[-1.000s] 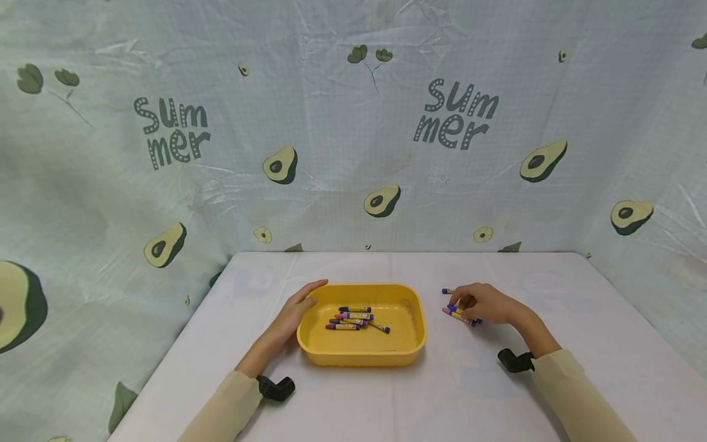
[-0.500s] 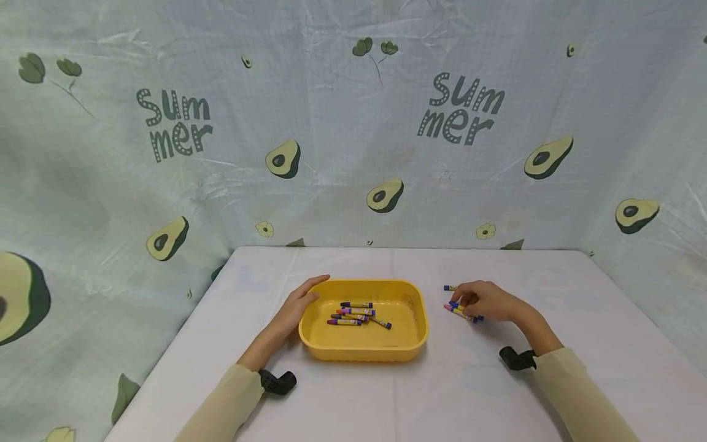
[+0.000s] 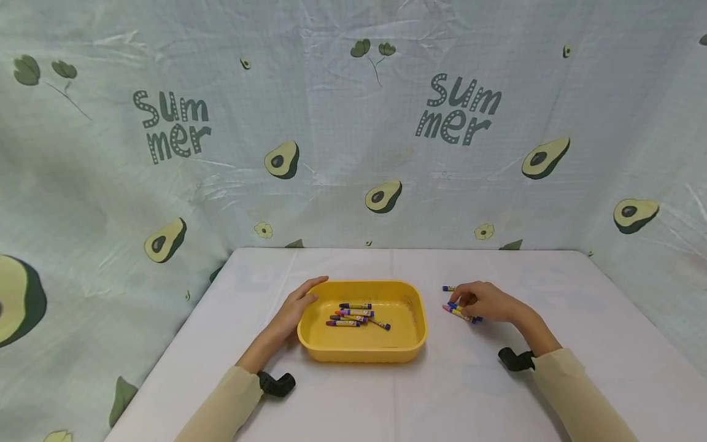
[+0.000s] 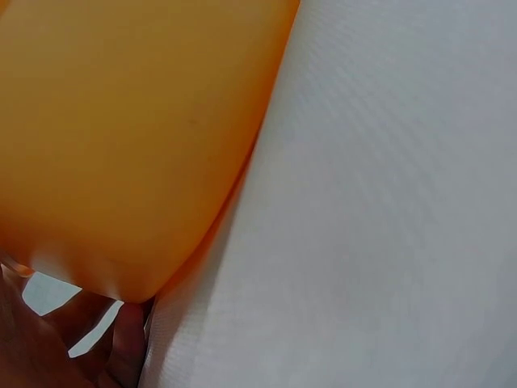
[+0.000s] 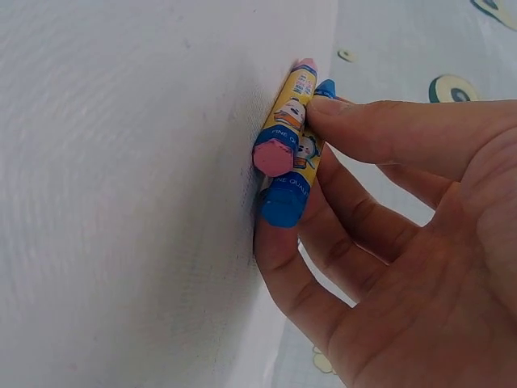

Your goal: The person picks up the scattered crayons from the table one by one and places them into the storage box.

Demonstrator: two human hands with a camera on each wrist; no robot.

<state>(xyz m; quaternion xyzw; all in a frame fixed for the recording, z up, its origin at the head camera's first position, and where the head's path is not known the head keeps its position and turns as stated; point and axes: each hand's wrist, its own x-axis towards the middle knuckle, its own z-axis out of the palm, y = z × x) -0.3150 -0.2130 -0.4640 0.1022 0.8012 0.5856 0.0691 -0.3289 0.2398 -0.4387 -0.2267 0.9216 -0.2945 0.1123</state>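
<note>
My left hand (image 3: 289, 313) grips the left end of the yellow tray (image 3: 364, 355), thumb at the rim and fingers along the outside wall. In the left wrist view its fingers (image 4: 125, 343) sit close against the orange-looking tray wall (image 4: 137, 137). To the right of the tray, my right hand (image 3: 488, 302) pinches a blue crayon (image 5: 284, 204) between thumb and fingers, low over the table. A pink crayon (image 5: 275, 156) lies right alongside the blue one, both in yellow wrappers. Several wrapped crayons (image 3: 353, 313) lie loosely piled inside the tray.
Another crayon (image 3: 448, 288) with a dark blue end lies just beyond my right hand, partly hidden by it. All this is on a white-covered table (image 3: 353, 405). A printed avocado sheet (image 3: 331, 123) hangs behind and along the sides.
The view tilts slightly. Both hands, the tray and the crayons keep their places.
</note>
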